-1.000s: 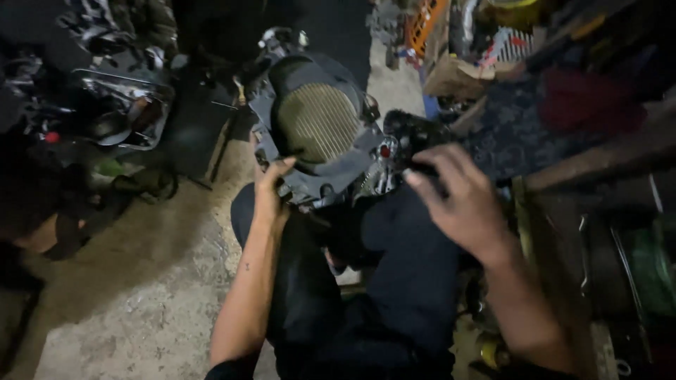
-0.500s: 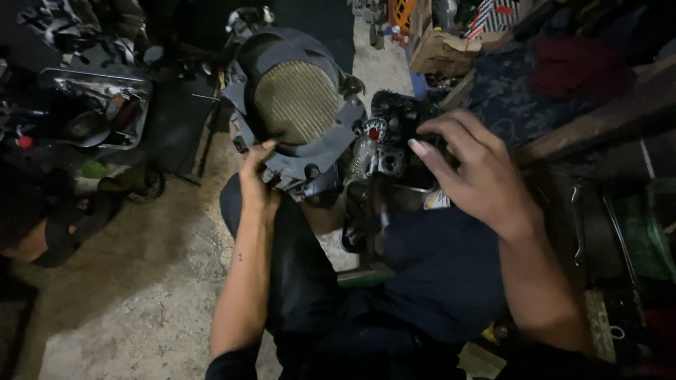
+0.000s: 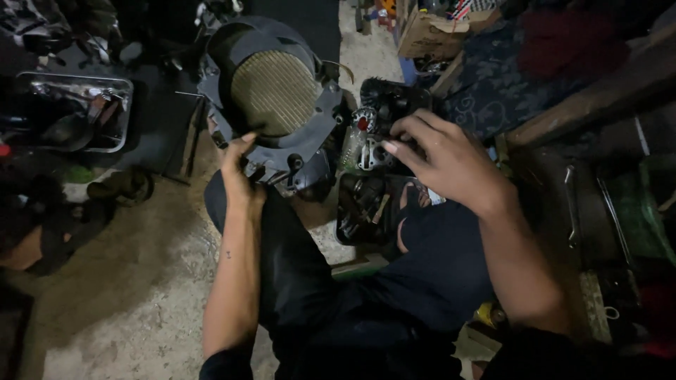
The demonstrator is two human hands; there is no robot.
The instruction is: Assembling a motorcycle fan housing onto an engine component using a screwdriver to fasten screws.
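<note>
His left hand (image 3: 239, 169) reaches forward on a straight bare forearm, fingers curled in a grip. His right hand (image 3: 447, 162) lies palm-down, fingers bent inward.

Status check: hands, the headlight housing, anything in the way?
Left hand grips headlight housing at lower edge. Right hand on small metal part beside it. Nothing blocking.

Single head camera looks steeply down, close.
</note>
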